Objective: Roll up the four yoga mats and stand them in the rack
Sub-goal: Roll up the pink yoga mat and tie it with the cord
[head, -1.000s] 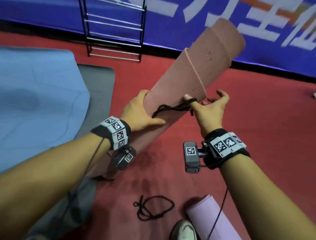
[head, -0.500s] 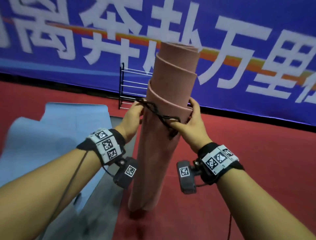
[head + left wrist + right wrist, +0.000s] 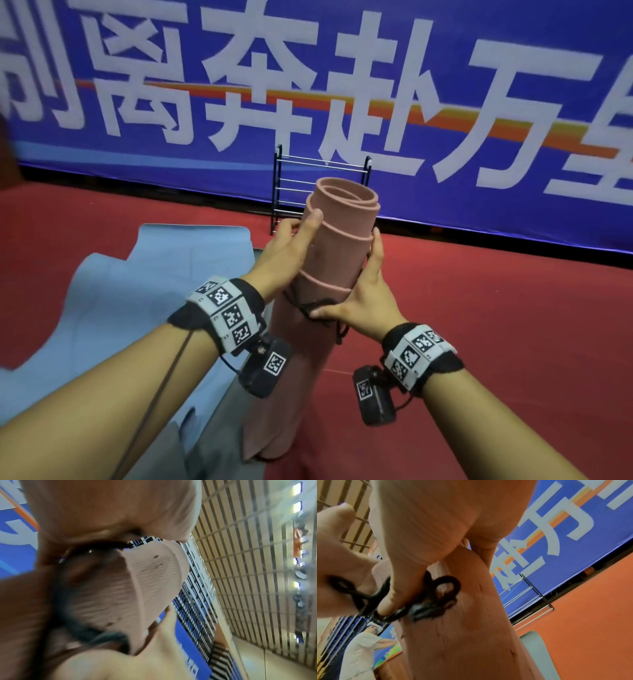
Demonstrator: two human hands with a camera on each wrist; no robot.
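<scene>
A pink rolled yoga mat (image 3: 329, 260) stands upright on the red floor, its upper layers telescoped. My left hand (image 3: 287, 250) grips its upper left side, fingers curled round the back. My right hand (image 3: 368, 287) holds the right side, its thumb pressing a black cord (image 3: 318, 308) tied round the roll. The right wrist view shows the thumb hooked in the knotted cord (image 3: 436, 599) against the mat (image 3: 462, 635). The left wrist view, blurred, shows the mat (image 3: 145, 581) close up. A black wire rack (image 3: 322, 178) stands behind the roll at the banner.
A blue mat (image 3: 137, 291) lies flat on the floor to the left, over a grey mat (image 3: 212, 435) at the roll's foot. A blue banner (image 3: 445, 85) closes off the back. A person in white (image 3: 359, 649) stands far off in the right wrist view.
The pink roll went from tilted to upright on the floor. My left hand has slid up toward its top, and the cord with my right thumb now sits lower on the roll.
</scene>
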